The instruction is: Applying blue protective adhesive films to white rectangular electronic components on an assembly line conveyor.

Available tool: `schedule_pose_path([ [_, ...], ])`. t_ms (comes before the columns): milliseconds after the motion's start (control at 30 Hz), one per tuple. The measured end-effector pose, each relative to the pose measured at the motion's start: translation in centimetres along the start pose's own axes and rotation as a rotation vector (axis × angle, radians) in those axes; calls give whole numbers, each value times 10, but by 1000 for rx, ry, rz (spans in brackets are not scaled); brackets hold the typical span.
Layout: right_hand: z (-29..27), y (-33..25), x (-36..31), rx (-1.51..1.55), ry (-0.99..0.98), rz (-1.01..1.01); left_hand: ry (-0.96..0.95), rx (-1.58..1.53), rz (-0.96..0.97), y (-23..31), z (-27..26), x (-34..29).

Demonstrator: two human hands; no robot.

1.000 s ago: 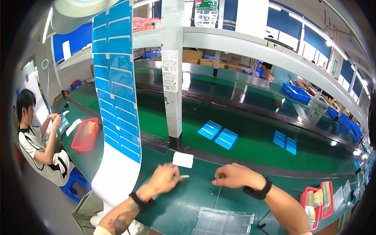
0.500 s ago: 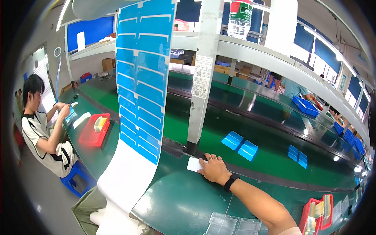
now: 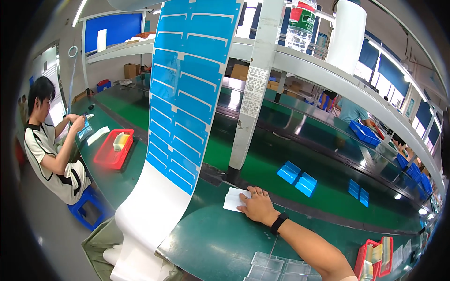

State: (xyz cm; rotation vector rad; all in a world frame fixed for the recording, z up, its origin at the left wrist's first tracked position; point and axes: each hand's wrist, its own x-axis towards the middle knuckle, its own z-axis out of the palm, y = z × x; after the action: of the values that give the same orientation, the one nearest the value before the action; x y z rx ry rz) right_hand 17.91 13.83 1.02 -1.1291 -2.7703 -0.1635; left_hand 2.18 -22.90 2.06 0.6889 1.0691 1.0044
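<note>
My right hand [image 3: 258, 205], a black band on its wrist, rests on a small white double-lobed piece [image 3: 232, 201] on the green table. Its thumb lies across the piece and the fingers stretch out past its far right edge, partly covering it. Left of the hand hangs a long white strip with blue film panels [image 3: 187, 93], its bare white lower part [image 3: 154, 206] curving down off the table edge. Clear plastic trays [image 3: 276, 267] lie below my forearm. My left hand is out of view.
A grey post [image 3: 251, 93] rises beyond my hand to a shelf bearing a water bottle [image 3: 300, 28]. Blue pieces [image 3: 296, 178] lie on the green belt [image 3: 262, 159]. Red baskets [image 3: 368, 257] stand right, another red basket [image 3: 112, 152] left, near a seated person [image 3: 51, 150].
The view has shifted, and the hanging strip appears farther right. More of the white piece shows beside my right hand, which remains on it.
</note>
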Motion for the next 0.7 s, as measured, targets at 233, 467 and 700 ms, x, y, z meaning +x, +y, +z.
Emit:
schedule_pose_path([
  [233, -2, -4, -1, 30, 89, -44, 13, -71, -16, -14, -4, -5],
  [467, -65, -33, -14, 694, -30, 140, 26, -133, -37, -16, -4, -3],
  [700, -160, -61, -87, 930, -37, 143, 5, -89, -71, -2, 12, -2],
])
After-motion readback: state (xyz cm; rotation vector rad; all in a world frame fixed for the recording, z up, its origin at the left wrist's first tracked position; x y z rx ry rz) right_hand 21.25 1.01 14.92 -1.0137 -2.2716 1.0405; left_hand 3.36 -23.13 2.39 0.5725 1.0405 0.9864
